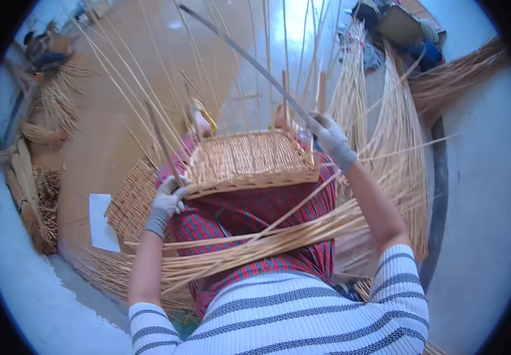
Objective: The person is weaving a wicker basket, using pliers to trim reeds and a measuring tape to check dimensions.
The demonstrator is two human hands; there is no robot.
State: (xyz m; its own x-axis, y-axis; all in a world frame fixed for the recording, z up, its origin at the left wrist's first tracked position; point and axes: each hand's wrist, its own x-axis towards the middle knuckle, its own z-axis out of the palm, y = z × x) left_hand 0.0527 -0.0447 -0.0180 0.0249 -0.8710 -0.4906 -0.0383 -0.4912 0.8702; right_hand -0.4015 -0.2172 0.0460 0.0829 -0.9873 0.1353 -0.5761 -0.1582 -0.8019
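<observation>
A part-woven wicker basket (246, 155), pale tan with a rectangular base and low woven sides, rests across my lap. Long thin stakes rise from its far side. At its near left corner my left hand (168, 204), in a whitish glove, is closed round the basket's edge, beside a dark upright stick (164, 142). My right hand (331, 141), gloved too, is above the right side of the basket. It grips the lower end of a long grey strip (246, 56), which slants up and away to the left. The fingertips of both hands are partly hidden.
A bundle of pale canes (267, 248) lies across my thighs. Long loose canes (400, 160) hang at the right. A woven panel (134, 198) and a white sheet (103, 222) lie on the floor at left. More fibre bundles (60, 106) stand by the left wall.
</observation>
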